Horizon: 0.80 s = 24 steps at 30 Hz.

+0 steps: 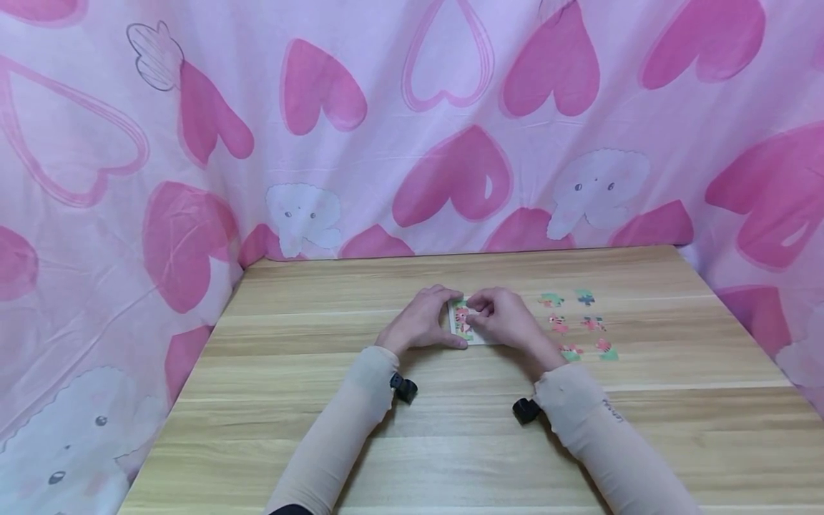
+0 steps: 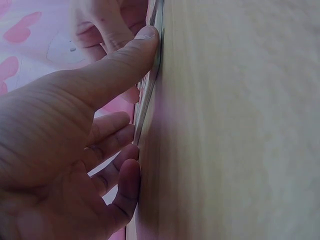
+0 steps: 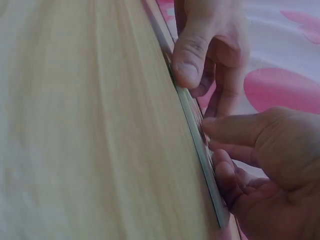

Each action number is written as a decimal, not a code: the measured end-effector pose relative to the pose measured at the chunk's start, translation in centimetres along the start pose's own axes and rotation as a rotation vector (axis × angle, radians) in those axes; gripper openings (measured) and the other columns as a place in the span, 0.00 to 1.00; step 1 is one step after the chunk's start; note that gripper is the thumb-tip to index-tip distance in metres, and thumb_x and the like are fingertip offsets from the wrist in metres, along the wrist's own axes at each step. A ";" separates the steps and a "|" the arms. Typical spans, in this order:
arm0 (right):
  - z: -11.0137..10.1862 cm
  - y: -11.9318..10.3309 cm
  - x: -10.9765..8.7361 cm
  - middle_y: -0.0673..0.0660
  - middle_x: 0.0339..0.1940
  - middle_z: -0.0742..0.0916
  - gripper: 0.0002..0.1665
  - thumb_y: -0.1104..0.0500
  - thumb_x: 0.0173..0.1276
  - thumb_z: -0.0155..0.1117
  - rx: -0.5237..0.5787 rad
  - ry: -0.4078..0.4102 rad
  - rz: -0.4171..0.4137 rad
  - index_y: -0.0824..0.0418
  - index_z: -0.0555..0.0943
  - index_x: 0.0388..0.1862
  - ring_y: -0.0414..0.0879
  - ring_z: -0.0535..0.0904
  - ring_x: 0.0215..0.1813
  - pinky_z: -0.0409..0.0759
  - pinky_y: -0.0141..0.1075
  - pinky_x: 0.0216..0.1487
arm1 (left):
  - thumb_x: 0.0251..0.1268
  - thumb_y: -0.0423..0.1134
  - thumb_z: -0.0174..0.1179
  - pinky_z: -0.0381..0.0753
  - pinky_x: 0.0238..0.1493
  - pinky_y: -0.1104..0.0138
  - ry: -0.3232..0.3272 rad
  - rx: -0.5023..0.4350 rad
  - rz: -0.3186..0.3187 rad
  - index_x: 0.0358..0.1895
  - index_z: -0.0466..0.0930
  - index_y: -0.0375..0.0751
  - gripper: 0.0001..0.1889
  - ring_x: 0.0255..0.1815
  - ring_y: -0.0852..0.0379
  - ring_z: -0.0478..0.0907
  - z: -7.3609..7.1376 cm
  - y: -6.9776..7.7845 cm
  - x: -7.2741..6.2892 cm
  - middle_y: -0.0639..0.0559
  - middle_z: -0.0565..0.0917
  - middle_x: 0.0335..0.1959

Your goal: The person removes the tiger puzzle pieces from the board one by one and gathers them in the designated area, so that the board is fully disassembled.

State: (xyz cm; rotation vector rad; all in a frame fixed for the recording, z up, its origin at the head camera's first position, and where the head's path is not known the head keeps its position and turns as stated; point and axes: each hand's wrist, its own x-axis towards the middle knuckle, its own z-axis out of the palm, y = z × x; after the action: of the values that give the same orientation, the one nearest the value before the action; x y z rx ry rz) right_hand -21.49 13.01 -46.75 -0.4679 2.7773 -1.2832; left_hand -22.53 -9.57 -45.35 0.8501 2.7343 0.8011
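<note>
A small jigsaw puzzle board [image 1: 483, 340] lies flat on the wooden table, with red and green picture pieces [image 1: 460, 322] set at its left end. My left hand [image 1: 425, 320] holds the board's left side, thumb on the near edge and fingers at the far edge. Over the middle of the board my right hand [image 1: 505, 316] pinches a puzzle piece between thumb and forefinger; the fingers mostly hide it. In the right wrist view, the thumb and fingertips of the right hand [image 3: 280, 160] meet just above the board [image 3: 202, 150], beside the left thumb [image 3: 189, 72].
Several loose puzzle pieces lie right of the board in two columns, among them a green one [image 1: 551, 300], a blue-green one [image 1: 585, 297] and a red one [image 1: 605, 348]. A pink heart-patterned curtain [image 1: 386, 179] hangs behind the table [image 1: 450, 443] and at its sides.
</note>
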 end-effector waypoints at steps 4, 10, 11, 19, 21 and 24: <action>0.2 0.2 0.0 0.62 0.48 0.91 0.16 0.63 0.71 0.79 -0.004 0.004 0.006 0.67 0.90 0.55 0.48 0.87 0.45 0.89 0.41 0.51 | 0.57 0.57 0.87 0.71 0.83 0.57 -0.005 -0.002 0.004 0.82 0.73 0.42 0.52 0.78 0.48 0.73 0.0 -0.1 0.1 0.48 0.79 0.75; 0.3 0.1 0.1 0.59 0.46 0.91 0.12 0.63 0.72 0.79 -0.021 0.001 -0.003 0.65 0.91 0.52 0.48 0.86 0.45 0.88 0.41 0.51 | 0.78 0.49 0.73 0.70 0.84 0.53 0.025 -0.032 0.017 0.80 0.75 0.40 0.34 0.78 0.44 0.74 0.0 -0.3 0.2 0.44 0.80 0.76; 0.3 0.1 0.1 0.59 0.46 0.90 0.12 0.63 0.72 0.79 -0.021 0.001 -0.001 0.65 0.91 0.53 0.48 0.85 0.45 0.88 0.42 0.51 | 0.80 0.50 0.71 0.72 0.83 0.54 0.039 -0.032 0.035 0.80 0.76 0.41 0.33 0.76 0.46 0.76 0.4 -1.1 0.5 0.45 0.81 0.75; 0.4 -0.2 0.2 0.58 0.44 0.87 0.11 0.63 0.73 0.77 -0.015 -0.015 0.029 0.64 0.90 0.52 0.48 0.83 0.44 0.86 0.41 0.50 | 0.81 0.40 0.69 0.75 0.80 0.52 0.073 -0.026 -0.001 0.78 0.78 0.39 0.27 0.74 0.44 0.78 0.4 -0.1 0.5 0.43 0.82 0.73; 0.4 -0.2 0.2 0.58 0.44 0.87 0.11 0.63 0.74 0.77 -0.013 -0.024 0.032 0.64 0.89 0.52 0.48 0.82 0.44 0.85 0.41 0.50 | 0.80 0.40 0.70 0.76 0.80 0.53 0.080 -0.024 -0.022 0.77 0.78 0.40 0.27 0.73 0.46 0.78 0.6 0.0 0.5 0.44 0.83 0.73; 0.3 -0.2 0.1 0.58 0.44 0.86 0.12 0.63 0.74 0.76 -0.016 -0.036 0.040 0.64 0.88 0.53 0.48 0.81 0.44 0.84 0.42 0.50 | 0.79 0.41 0.72 0.79 0.75 0.56 0.088 -0.032 -0.037 0.77 0.79 0.42 0.28 0.68 0.48 0.80 0.8 0.1 0.6 0.46 0.84 0.71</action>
State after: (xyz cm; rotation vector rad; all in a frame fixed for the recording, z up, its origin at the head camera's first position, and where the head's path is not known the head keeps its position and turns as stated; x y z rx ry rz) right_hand -21.45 12.62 -46.77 -0.4295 2.7543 -1.2329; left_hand -22.72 -8.86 -45.94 0.7739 2.7964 0.8928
